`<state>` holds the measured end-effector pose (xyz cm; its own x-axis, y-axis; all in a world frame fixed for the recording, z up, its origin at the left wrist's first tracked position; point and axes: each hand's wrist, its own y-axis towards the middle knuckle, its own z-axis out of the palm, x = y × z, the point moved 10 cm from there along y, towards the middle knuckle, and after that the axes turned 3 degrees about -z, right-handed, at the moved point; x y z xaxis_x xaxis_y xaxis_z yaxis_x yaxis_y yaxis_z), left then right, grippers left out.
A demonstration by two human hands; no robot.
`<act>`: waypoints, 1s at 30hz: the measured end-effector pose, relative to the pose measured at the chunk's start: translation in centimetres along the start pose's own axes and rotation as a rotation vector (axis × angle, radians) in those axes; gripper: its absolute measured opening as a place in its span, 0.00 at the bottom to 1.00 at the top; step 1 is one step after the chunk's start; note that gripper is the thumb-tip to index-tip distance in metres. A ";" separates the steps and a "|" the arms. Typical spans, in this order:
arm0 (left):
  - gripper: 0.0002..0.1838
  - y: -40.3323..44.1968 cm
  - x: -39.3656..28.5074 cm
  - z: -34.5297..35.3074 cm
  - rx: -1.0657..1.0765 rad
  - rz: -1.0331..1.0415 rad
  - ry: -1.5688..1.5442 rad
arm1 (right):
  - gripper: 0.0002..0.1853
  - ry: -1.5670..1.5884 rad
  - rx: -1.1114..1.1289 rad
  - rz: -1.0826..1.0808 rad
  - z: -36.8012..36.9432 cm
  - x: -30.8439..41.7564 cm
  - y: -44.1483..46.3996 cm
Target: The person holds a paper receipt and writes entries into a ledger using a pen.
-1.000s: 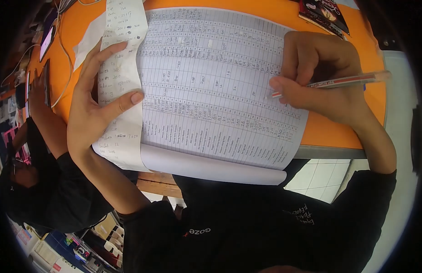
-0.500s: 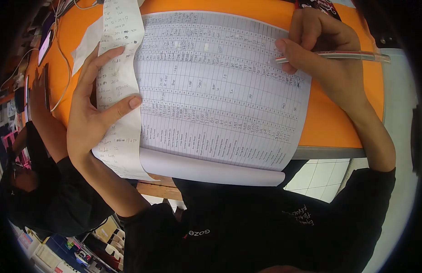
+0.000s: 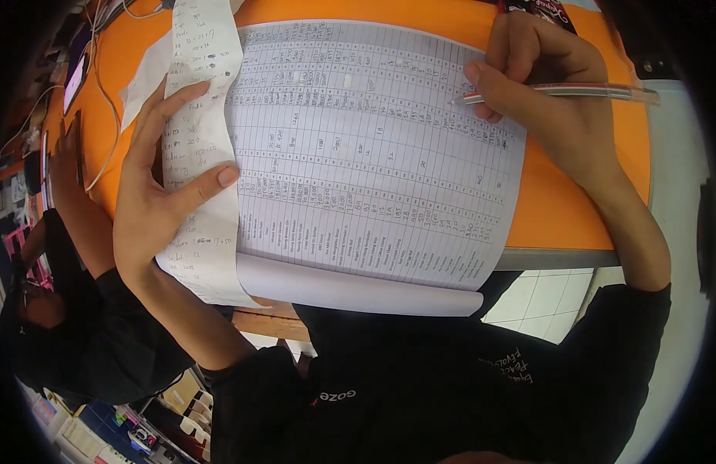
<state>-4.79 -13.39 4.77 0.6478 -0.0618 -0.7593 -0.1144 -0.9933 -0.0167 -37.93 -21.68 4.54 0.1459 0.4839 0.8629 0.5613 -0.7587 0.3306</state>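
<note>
My right hand (image 3: 539, 85) is closed around a pen (image 3: 570, 90) with a clear barrel and red and dark stripes. The pen's tip is at a column of handwritten figures on a large printed table sheet (image 3: 358, 162). My left hand (image 3: 161, 178) lies with thumb and fingers spread over a long handwritten paper strip (image 3: 207, 124), which covers the sheet's left side. Its thumb rests on the strip's right edge. The sheet's near edge curls up in a roll (image 3: 365, 286) at the table edge.
The orange table (image 3: 566, 185) shows around the papers. A dark red packet (image 3: 547, 11) lies at the far right. To the left are a white cable (image 3: 114, 116), a phone (image 3: 76, 81) and another person's arm (image 3: 68, 170). A white surface (image 3: 675, 232) stands at the right.
My right hand has shifted slightly left and up, and the pen's tip has moved left over the figures. My left hand stays in place on the strip.
</note>
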 end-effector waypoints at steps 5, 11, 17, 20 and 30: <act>0.45 -0.1 0.0 0.1 0.011 -0.003 0.018 | 0.20 0.133 -0.128 0.152 -0.5 -0.5 0.2; 0.46 -0.1 0.3 0.2 0.017 -0.064 0.014 | 0.19 0.216 -0.180 0.178 -1.0 -0.8 0.3; 0.47 -0.1 0.2 0.2 0.006 -0.072 -0.002 | 0.19 0.242 -0.158 0.182 -0.8 -1.1 0.4; 0.47 -0.1 0.2 0.1 0.006 -0.059 0.032 | 0.19 0.236 -0.150 0.178 -1.0 -1.1 0.3; 0.48 -0.1 0.4 -0.1 0.000 -0.054 0.059 | 0.21 0.055 -0.037 0.140 -0.4 0.1 0.5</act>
<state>-4.47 -13.34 4.52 0.6963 -0.0139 -0.7176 -0.0779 -0.9954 -0.0564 -37.96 -22.15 4.93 0.1756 0.3486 0.9206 0.5078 -0.8332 0.2187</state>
